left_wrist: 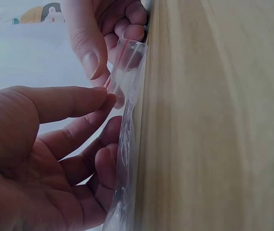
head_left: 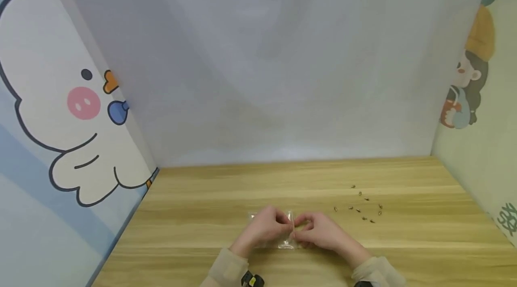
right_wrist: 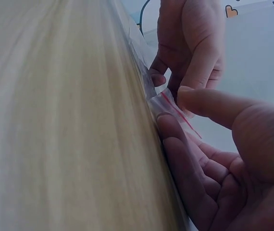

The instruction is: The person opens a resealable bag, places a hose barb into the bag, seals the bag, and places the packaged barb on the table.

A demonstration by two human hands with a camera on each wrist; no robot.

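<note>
Two hands (head_left: 267, 225) (head_left: 322, 233) pinch a clear bag (head_left: 286, 245) on a wood-grain table (head_left: 190, 237) between cartoon-printed walls (head_left: 40, 85) (head_left: 492, 152).

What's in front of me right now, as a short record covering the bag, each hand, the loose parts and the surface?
Bag: clear zip-lock bag with a red strip
Left hand: pinches the bag near the strip
Right hand: at the bag's strip end; whether it pinches is unclear
Loose parts: about ten small metal pieces, scattered right of the bag; type too small to tell
Surface: wood-grain table
</note>
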